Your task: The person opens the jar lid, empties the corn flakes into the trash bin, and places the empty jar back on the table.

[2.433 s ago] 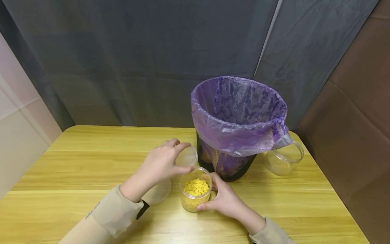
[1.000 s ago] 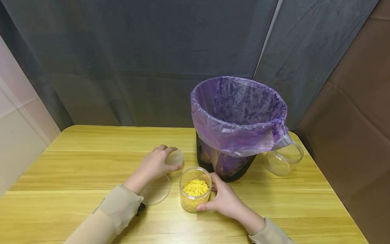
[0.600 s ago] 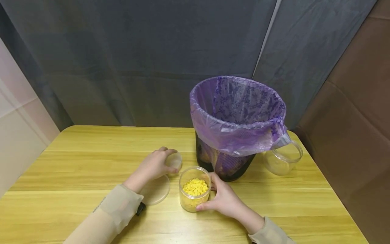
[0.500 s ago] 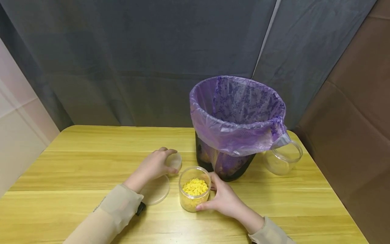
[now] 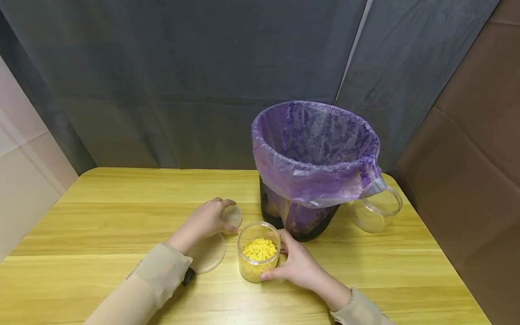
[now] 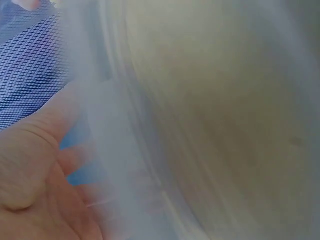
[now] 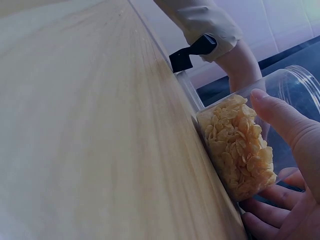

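My right hand (image 5: 298,262) grips a clear plastic jar (image 5: 253,271) from its right side, thumb in front. The jar stands upright on the table, uncovered, partly filled with yellow cornflakes (image 7: 240,142). Left of it, my left hand (image 5: 206,221) holds a small translucent round piece (image 5: 233,215), like a shallow cup or cap, between thumb and fingers at table level. Its exact kind is unclear. A clear round lid (image 5: 211,255) lies flat under my left wrist. In the left wrist view, blurred clear plastic (image 6: 225,125) covers much of my left hand (image 6: 30,175).
A black mesh bin (image 5: 270,203) with a purple bag (image 5: 313,180) over its rim stands behind the jar. Right of it, partly behind the bag, is another clear jar (image 5: 371,219). The wooden table (image 5: 122,216) ends at a dark curtain (image 5: 183,90).
My left hand has moved the small translucent piece left and down from beside the jar's rim to the table, uncovering more of the lid. The right hand stays on the jar.
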Motion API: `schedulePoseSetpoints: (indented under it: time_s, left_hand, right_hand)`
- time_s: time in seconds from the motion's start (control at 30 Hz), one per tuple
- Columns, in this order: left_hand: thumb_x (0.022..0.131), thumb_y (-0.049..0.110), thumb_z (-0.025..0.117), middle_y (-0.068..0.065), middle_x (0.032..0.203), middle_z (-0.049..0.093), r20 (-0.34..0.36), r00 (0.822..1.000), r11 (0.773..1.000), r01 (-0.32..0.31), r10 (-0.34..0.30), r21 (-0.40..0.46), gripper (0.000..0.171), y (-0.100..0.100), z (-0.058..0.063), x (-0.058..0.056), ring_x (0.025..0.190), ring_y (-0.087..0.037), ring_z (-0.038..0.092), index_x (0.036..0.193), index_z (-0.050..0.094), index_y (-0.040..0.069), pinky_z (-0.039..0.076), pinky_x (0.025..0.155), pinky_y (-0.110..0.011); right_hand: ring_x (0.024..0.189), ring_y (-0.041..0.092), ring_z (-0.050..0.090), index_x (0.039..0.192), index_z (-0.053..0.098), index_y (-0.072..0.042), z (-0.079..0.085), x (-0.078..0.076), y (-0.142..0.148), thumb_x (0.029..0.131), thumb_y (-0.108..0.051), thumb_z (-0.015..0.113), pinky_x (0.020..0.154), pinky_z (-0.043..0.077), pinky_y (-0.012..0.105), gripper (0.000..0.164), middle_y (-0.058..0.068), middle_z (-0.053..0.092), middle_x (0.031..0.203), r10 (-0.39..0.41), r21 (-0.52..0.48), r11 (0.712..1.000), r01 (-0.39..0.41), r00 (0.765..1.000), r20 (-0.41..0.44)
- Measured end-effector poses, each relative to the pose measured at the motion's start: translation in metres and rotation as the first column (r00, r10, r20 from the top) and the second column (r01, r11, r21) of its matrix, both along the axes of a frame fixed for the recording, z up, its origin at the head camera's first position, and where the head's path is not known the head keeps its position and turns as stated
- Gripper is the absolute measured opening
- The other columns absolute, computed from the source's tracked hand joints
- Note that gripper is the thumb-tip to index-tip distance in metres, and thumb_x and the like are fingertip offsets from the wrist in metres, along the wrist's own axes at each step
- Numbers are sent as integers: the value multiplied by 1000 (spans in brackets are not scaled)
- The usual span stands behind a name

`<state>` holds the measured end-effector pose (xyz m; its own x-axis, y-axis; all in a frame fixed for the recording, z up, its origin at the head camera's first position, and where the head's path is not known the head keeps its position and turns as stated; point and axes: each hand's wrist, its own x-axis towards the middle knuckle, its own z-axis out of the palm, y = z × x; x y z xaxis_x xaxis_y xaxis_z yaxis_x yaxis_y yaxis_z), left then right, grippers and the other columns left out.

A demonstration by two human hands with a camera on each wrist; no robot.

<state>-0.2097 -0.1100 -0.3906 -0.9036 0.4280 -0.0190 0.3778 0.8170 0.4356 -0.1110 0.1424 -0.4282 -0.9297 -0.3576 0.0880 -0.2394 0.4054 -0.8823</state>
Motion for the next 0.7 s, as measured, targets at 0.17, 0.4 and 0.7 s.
schedulePoseSetpoints:
  time_s: [0.17, 0.4, 0.7]
  left_hand:
    - [69, 39, 85, -21, 122, 56, 8, 1000, 1000, 3, -3, -3, 79, 0, 0, -1, 111, -40, 54, 134, 54, 4, 41, 94, -53]
    - [70, 38, 84, -20, 120, 57, 7, 1000, 1000, 7, -7, -11, 78, 0, 0, -3, 109, -40, 55, 133, 54, 4, 41, 93, -54]
    - [70, 36, 85, -20, 122, 59, 3, 1000, 1000, 30, -30, 1, 73, 0, 2, -6, 113, -40, 53, 129, 57, 2, 39, 96, -52]
  right_hand:
    - [113, 22, 57, 124, 49, -11, 0, 0, 0, 58, -29, 93, 97, 42, 38, 81, -1, 58, 123, 0, 2, 1000, 0, 1000, 0]
    - [113, 22, 57, 125, 49, -11, 0, 0, 0, 59, -29, 93, 97, 42, 39, 81, 0, 58, 123, 3, 2, 1000, -3, 1000, 3]
    - [114, 21, 56, 125, 49, -11, 2, 2, 0, 60, -29, 92, 97, 42, 38, 81, 0, 57, 124, 6, -6, 1000, -6, 1000, 9]
